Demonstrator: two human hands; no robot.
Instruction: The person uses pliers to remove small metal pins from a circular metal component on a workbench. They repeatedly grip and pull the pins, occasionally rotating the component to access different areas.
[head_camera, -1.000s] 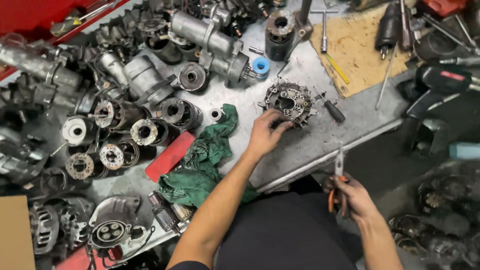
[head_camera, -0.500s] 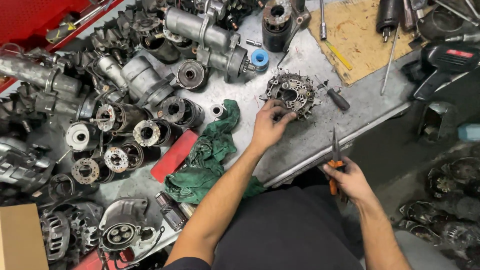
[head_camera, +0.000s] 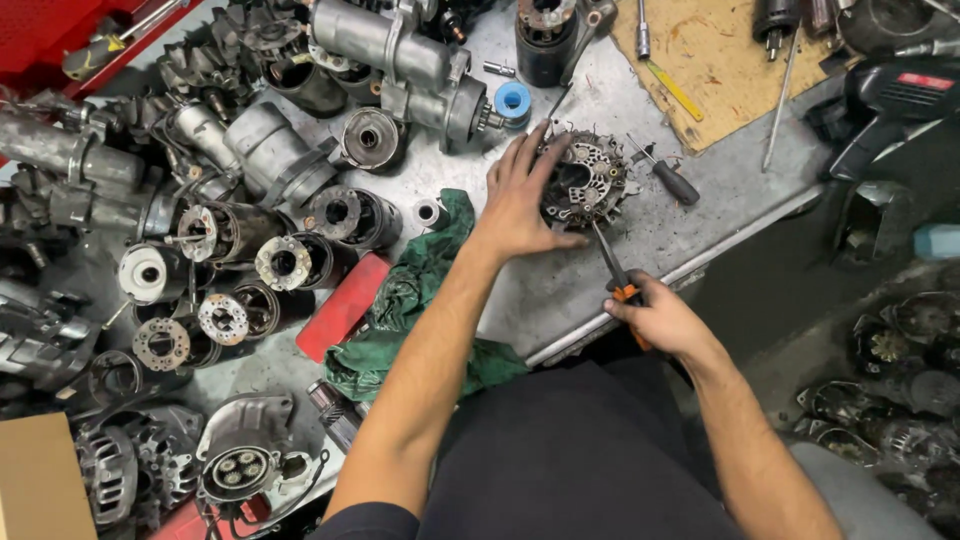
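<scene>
Cardboard, a brown box corner (head_camera: 35, 480), sits at the far left by the grey motor housings (head_camera: 240, 460). Next comes a flat red block (head_camera: 343, 307), then a crumpled green rag (head_camera: 415, 300) under my forearm. My left hand (head_camera: 520, 200) lies spread over the round metal part (head_camera: 585, 180) on the steel bench (head_camera: 560, 290), fingers draped on its near-left rim, pinning it down. Just right and toward me, my right hand (head_camera: 655, 315) is clamped around orange-handled pliers (head_camera: 612, 265); their long axis runs up and slightly left, nose touching the part's near edge. So the part lies straight ahead of my right hand. A blue tape roll (head_camera: 513, 100) lies behind it, a plywood sheet (head_camera: 715, 65) farther right.
</scene>
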